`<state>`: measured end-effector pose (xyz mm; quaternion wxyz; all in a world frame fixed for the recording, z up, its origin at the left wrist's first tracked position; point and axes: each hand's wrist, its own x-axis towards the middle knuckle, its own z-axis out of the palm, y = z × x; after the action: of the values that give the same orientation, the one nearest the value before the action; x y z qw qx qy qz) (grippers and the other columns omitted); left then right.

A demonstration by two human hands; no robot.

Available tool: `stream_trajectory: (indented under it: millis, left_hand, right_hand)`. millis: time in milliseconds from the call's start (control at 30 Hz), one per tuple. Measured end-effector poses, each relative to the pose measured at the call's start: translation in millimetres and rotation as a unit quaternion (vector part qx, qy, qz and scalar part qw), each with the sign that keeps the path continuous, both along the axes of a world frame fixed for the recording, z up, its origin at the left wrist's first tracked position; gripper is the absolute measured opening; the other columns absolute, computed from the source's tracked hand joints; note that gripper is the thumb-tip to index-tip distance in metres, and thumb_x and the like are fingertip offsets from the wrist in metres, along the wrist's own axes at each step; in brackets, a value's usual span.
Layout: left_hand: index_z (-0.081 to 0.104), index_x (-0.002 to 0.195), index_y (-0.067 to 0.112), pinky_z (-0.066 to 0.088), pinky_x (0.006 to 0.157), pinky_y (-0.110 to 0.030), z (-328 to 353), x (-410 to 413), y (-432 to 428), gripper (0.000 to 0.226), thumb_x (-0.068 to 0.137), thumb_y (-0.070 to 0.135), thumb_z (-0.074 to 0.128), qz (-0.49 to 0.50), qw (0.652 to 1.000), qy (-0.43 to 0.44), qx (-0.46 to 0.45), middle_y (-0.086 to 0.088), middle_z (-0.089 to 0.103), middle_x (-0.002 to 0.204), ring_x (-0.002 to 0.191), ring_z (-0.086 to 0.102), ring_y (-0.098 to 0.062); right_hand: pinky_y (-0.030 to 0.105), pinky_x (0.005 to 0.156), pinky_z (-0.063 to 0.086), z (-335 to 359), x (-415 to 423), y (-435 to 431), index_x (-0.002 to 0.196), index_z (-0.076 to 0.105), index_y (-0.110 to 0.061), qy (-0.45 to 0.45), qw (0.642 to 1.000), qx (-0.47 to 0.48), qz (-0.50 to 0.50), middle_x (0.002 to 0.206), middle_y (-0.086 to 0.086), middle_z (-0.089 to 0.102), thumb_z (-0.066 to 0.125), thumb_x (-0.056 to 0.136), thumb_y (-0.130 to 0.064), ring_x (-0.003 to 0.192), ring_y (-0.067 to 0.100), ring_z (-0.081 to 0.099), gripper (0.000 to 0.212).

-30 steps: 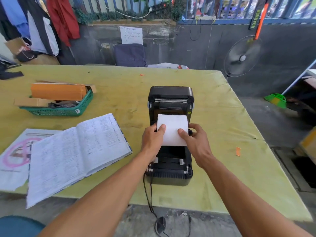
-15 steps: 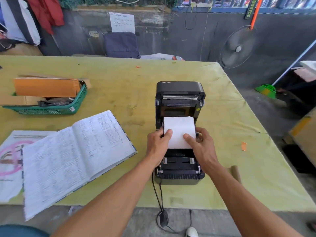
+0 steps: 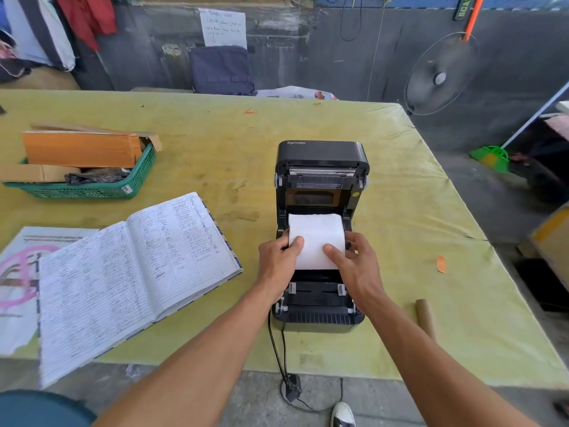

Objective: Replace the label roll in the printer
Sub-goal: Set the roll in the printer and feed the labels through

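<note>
Label roll: the white paper label roll (image 3: 316, 238) sits in the open bay of the printer, near the middle of the view, its loose end drawn toward the person and lying over the bay's front edge
Left hand: the left hand (image 3: 278, 266) is at the roll's 8 o'clock, thumb pressed on the paper's left edge, fingers clenched on that side of the sheet
Right hand: the right hand (image 3: 357, 266) is at the roll's 4 o'clock, thumb flat on the paper's right edge, its fingers gripping that edge; what they do under the sheet is hidden
Printer: the black plastic desktop label printer (image 3: 320, 235) has its lid tipped up at 12 o'clock, showing the print head bar; the two grey paper guides (image 3: 341, 289) at 6 o'clock of the roll are bare, with no paper between them
Old core: a brown cardboard tube (image 3: 424, 315) lies on the yellow-green tabletop (image 3: 215, 143) at 4 o'clock, well apart from the printer; likely the spent core
Done, as judged: lid open, old roll out, new roll in the bay
Left, as judged: draw the paper forward under the guides, set them to its edges, shut the lid
Surroundings: an open handwritten ledger book (image 3: 129, 272) at 9 o'clock, a green plastic mesh basket (image 3: 92, 189) at 10 o'clock
</note>
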<state>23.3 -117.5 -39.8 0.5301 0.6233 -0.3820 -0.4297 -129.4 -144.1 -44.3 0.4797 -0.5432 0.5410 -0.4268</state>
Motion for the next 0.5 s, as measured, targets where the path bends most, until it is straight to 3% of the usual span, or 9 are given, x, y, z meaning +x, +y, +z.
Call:
stream_trajectory:
  millis: [100, 167, 333, 500]
  left_hand:
    - [0.07, 0.114, 0.006, 0.056, 0.086, -0.037, -4.6, -0.5, -0.7, 0.026, 0.096, 0.02, 0.056, 0.008, 1.0, 0.001, 0.015, -0.005, 0.073, 0.105, 0.096, 0.068, -0.021]
    - [0.07, 0.112, 0.006, 0.056, 0.084, -0.033, -5.8, -0.3, -2.1, 0.026, 0.096, 0.021, 0.056, 0.009, 1.0, -0.008, 0.018, -0.005, 0.073, 0.106, 0.096, 0.068, -0.02]
    - [0.071, 0.111, 0.009, 0.054, 0.082, -0.023, -4.9, 0.2, -7.7, 0.022, 0.094, 0.018, 0.06, 0.011, 1.0, 0.0, 0.012, 0.001, 0.073, 0.104, 0.096, 0.068, -0.014]
    - [0.069, 0.115, 0.008, 0.052, 0.08, -0.022, -5.8, -1.1, -12.4, 0.025, 0.093, 0.018, 0.062, 0.018, 1.0, -0.002, 0.025, 0.001, 0.072, 0.106, 0.095, 0.069, -0.012]
  right_hand:
    - [0.04, 0.081, 0.061, -0.2, 0.5, -3.2, 0.124, 0.056, -0.012, 0.02, 1.0, 0.014, 0.01, 0.125, 0.014, 0.058, 0.074, 0.086, -0.025, 0.095, 0.024, 0.07, 0.045]
    - [0.047, 0.087, 0.059, -1.1, 0.1, -4.9, 0.127, 0.055, -0.012, 0.028, 0.999, 0.021, 0.014, 0.13, 0.015, 0.055, 0.074, 0.086, -0.028, 0.101, 0.03, 0.068, 0.048]
    - [0.045, 0.084, 0.06, -4.0, -0.9, -6.1, 0.124, 0.056, -0.012, 0.042, 0.999, 0.024, 0.009, 0.127, 0.016, 0.057, 0.073, 0.087, -0.03, 0.095, 0.026, 0.07, 0.045]
    - [0.044, 0.083, 0.06, -5.1, -2.6, -6.4, 0.124, 0.056, -0.009, 0.046, 0.998, 0.035, 0.001, 0.126, 0.017, 0.058, 0.074, 0.087, -0.03, 0.095, 0.025, 0.07, 0.046]
